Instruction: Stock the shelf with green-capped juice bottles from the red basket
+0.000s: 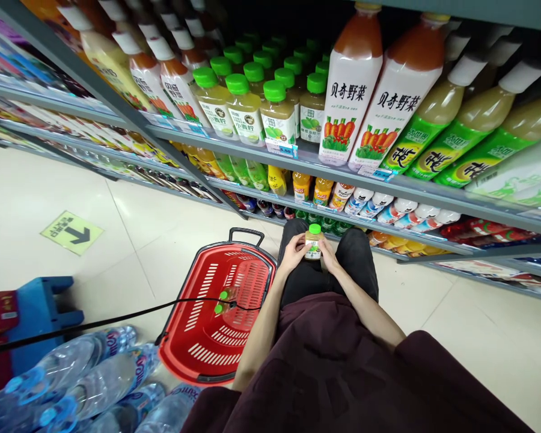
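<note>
Between both hands, in front of my lap, is a small juice bottle (313, 243) with a green cap and a white label, held upright. My left hand (294, 252) grips it from the left side, fingers against the label. On the other side, my right hand (329, 255) closes round its right edge. To my left on the floor sits a red shopping basket (198, 264) with a black rim. Two green-capped bottles (220, 302) lie inside it. Similar green-capped bottles (243, 108) stand in rows on the shelf ahead.
A shelf unit (234, 147) full of drinks runs across the front, with large carrot-label bottles (349, 90) on it. Big water bottles (103, 385) and a blue stand (40, 319) are at lower left. A black cord (117, 322) crosses over the basket.
</note>
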`<action>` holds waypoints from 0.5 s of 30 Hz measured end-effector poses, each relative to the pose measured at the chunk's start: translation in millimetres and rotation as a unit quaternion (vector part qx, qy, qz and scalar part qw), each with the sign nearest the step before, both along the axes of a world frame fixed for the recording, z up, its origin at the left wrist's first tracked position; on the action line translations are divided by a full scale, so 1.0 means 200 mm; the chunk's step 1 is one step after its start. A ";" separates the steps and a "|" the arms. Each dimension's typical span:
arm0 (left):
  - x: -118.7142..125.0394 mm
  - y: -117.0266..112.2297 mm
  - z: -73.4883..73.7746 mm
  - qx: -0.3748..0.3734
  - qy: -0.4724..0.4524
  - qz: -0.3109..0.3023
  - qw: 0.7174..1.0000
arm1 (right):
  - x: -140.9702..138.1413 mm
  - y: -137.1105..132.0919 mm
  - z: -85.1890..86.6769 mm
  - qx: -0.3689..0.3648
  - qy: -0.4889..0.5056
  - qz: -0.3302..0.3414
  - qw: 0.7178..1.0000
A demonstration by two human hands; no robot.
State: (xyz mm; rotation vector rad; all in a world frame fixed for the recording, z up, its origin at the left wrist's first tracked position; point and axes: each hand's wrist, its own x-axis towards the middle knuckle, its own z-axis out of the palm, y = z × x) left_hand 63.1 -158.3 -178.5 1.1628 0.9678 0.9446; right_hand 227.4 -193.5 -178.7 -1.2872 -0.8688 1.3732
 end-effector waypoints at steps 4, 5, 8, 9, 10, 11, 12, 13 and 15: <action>0.00 -0.01 0.06 0.026 0.028 0.005 0.999 | 0.00 -0.01 0.04 0.021 -0.032 0.029 0.999; -0.01 -0.01 0.08 0.045 0.046 0.011 0.998 | 0.00 -0.01 0.05 0.025 -0.038 0.036 0.998; -0.01 -0.01 0.16 0.109 0.128 0.038 0.985 | -0.01 -0.02 0.05 0.033 -0.050 0.059 0.996; -0.01 0.00 0.19 0.130 0.158 0.047 0.978 | -0.02 -0.02 0.06 0.036 -0.054 0.065 0.996; -0.02 0.00 0.22 0.149 0.187 0.054 0.969 | -0.02 -0.02 0.06 0.039 -0.059 0.069 0.995; -0.02 0.01 0.25 0.167 0.218 0.058 0.960 | -0.02 -0.02 0.06 0.042 -0.065 0.073 0.994; -0.03 0.02 0.28 0.182 0.247 0.057 0.950 | -0.02 -0.02 0.06 0.045 -0.072 0.076 0.993; -0.04 0.03 0.31 0.192 0.274 0.047 0.941 | -0.02 -0.03 0.06 0.049 -0.078 0.079 0.993; -0.06 0.04 0.37 0.199 0.325 0.002 0.925 | -0.02 -0.03 0.06 0.058 -0.088 0.085 0.991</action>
